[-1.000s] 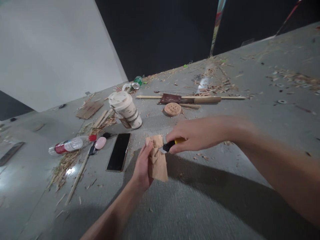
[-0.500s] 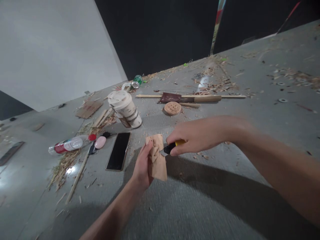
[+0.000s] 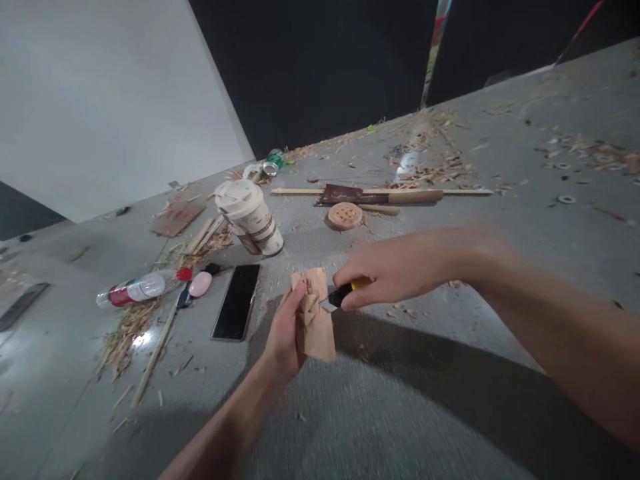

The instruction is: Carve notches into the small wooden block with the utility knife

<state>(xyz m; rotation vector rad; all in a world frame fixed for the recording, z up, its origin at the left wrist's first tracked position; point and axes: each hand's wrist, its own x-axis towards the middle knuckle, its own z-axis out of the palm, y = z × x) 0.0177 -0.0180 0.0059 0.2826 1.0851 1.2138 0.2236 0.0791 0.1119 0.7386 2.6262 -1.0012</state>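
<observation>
A small flat piece of wood (image 3: 320, 333) with a carved patch on its face is gripped along its left edge by my left hand (image 3: 285, 333), the thumb lying on top. My right hand (image 3: 380, 277) is closed around a yellow and black utility knife (image 3: 341, 295). The knife's short blade points left and meets the wood near its right edge, by the carved patch. Left of my left hand lies a dark smartphone (image 3: 236, 302). Beyond the wood is a round carved wooden disc (image 3: 345, 216) with holes or pits in it.
A lidded paper cup (image 3: 255, 223) stands behind the phone. To the left lie a plastic bottle (image 3: 135, 291) with a red cap and a pink oval object (image 3: 201, 284). A wooden-handled tool (image 3: 415, 197) rests across a thin stick. Shavings, a green can (image 3: 273, 162) and cardboard (image 3: 178, 219) are scattered about.
Almost nothing differs. Both hands keep their holds, and the knife blade stays at the wood's right side with barely any shift.
</observation>
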